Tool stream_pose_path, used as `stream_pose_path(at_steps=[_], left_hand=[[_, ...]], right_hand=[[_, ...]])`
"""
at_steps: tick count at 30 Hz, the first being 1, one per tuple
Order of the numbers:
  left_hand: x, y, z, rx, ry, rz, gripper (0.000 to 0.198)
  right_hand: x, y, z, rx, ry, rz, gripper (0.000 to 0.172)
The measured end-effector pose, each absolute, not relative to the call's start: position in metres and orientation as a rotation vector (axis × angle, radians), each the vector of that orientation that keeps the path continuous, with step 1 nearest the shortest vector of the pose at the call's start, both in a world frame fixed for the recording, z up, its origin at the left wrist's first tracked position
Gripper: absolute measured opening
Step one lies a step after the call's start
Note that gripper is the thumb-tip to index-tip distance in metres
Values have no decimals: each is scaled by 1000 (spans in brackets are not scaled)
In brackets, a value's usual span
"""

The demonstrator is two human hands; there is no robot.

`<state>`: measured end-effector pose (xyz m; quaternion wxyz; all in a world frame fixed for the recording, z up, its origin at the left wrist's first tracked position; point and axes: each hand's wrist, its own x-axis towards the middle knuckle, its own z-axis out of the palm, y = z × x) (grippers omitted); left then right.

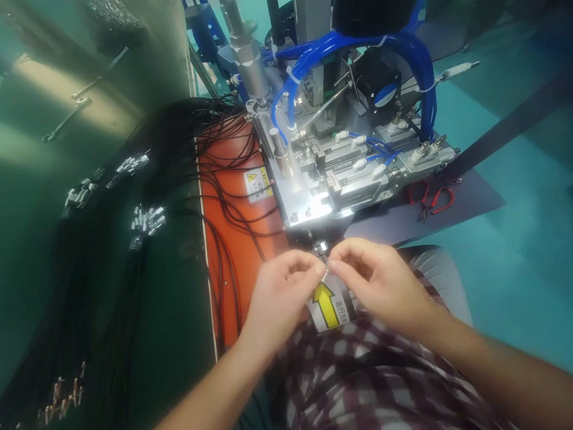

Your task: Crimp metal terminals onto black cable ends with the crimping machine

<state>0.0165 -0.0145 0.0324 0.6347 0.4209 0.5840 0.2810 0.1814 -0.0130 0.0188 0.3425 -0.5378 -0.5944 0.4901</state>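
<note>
My left hand (285, 285) and my right hand (380, 280) meet in front of the machine, each with thumb and forefinger pinched. The fingertips nearly touch around something thin and small, too fine to name. Just beyond them is a small bright metal part (322, 246) at the front of the silver pneumatic machine (305, 196). Below my fingers, a white label with a yellow arrow (326, 305) faces up. Black cables (236, 209) run over the orange surface to the left of my left hand.
On the dark green table (188, 357) lie bundles of black cables with metal terminals (146, 220) and bare copper ends (62, 398). Blue air hoses (351, 42) arch over the machine. Red-handled pliers (433, 202) lie to its right. A warning label (258, 184) marks the orange surface.
</note>
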Motion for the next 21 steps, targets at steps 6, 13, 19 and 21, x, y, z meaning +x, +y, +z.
stream_pose_path(at_steps=[6, 13, 19, 21], left_hand=[[17, -15, 32, 929, 1330, 661, 23], [14, -11, 34, 981, 1309, 657, 19], [13, -7, 40, 1136, 1304, 637, 19], [15, -6, 41, 1191, 1328, 633, 19]], right_hand=[[181, -11, 18, -1404, -1351, 1474, 16], [177, -17, 17, -1387, -1561, 1211, 14], [181, -11, 21, -1388, -1537, 1375, 17], [183, -9, 21, -1406, -1509, 1401, 18]])
